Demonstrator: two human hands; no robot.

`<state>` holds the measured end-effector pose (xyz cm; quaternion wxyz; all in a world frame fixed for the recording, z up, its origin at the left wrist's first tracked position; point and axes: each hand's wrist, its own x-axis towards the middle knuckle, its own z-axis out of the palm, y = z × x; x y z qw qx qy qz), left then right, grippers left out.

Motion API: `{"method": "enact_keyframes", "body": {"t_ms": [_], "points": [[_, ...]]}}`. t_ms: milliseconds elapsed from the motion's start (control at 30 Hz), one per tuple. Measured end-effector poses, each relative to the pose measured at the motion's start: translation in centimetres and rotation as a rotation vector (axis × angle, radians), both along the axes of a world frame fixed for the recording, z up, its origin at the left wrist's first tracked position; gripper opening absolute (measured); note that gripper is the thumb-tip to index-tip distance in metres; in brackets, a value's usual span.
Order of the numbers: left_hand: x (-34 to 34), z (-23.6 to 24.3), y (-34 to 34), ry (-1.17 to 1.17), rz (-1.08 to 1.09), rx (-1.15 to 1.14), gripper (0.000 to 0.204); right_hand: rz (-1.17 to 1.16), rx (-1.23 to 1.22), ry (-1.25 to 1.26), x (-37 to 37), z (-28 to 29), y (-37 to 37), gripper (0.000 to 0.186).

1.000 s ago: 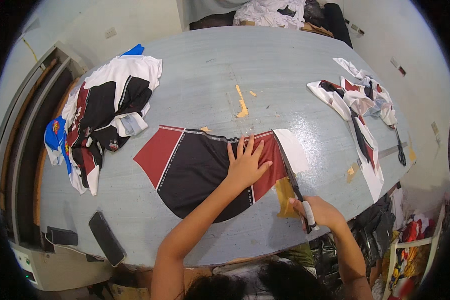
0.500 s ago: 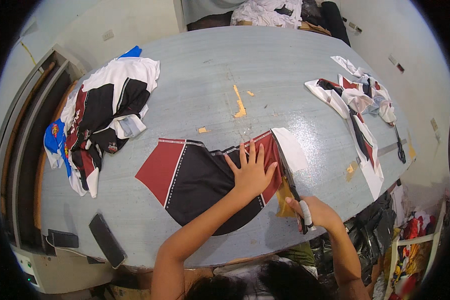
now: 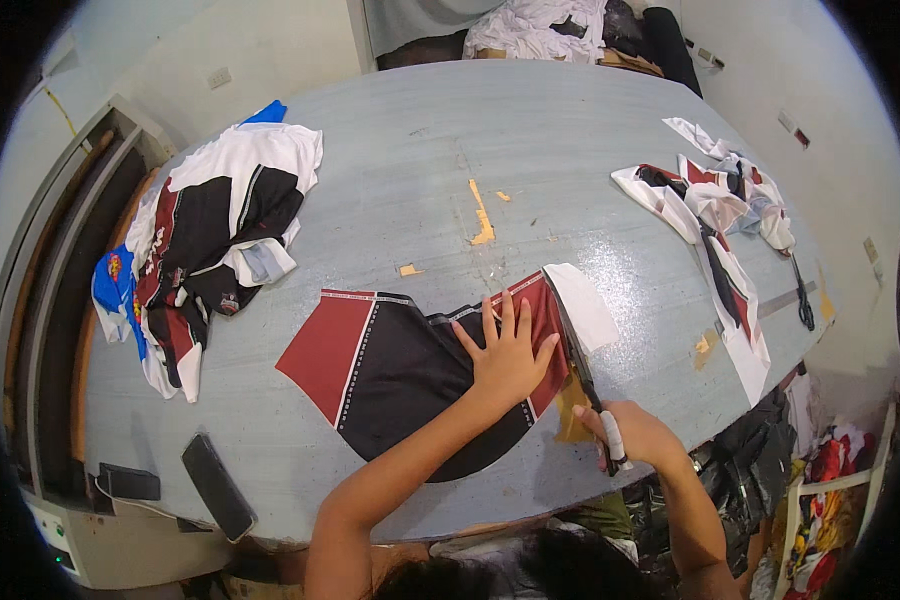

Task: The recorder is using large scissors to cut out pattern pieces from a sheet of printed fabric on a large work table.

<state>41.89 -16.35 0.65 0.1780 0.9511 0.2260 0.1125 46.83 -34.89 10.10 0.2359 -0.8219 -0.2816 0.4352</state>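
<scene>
A cut fabric panel (image 3: 410, 385), black in the middle with maroon ends and thin patterned white stripes, lies flat on the table. My left hand (image 3: 508, 362) rests on its right part, fingers spread and open. At the panel's right edge, my right hand (image 3: 642, 432) is closed round the handles of large scissors (image 3: 588, 385), whose handle is wrapped in white. The blades run along the maroon edge, pointing away from me. Beyond them lies a white fabric offcut (image 3: 582, 305); the blades partly hide where it meets the maroon part.
Printed fabric pieces (image 3: 220, 210) are heaped at the left. White and maroon scraps (image 3: 715, 205) lie at the right, beside small black-handled scissors (image 3: 804, 300). A phone (image 3: 217, 487) and a black box (image 3: 130, 482) sit near the front left edge of the table (image 3: 370, 180).
The whole view has shifted slightly, with everything sitting a little lower. The left hand keeps its place on the panel, and the right hand still grips the scissors at the same edge.
</scene>
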Motion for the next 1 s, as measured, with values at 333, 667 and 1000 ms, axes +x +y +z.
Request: {"method": "enact_keyframes", "body": {"t_ms": [333, 667, 1000], "points": [[0.0, 0.5, 0.2, -0.026, -0.020, -0.002, 0.069, 0.287, 0.300, -0.279, 1.4, -2.1, -2.1, 0.062], [-0.1, -0.1, 0.4, -0.063, -0.049, 0.046, 0.065, 0.003, -0.072, 0.011, 0.9, -0.2, -0.3, 0.066], [-0.2, -0.1, 0.1, -0.054, -0.052, 0.049, 0.064, -0.019, 0.006, -0.029, 0.5, -0.7, -0.1, 0.066]]}}
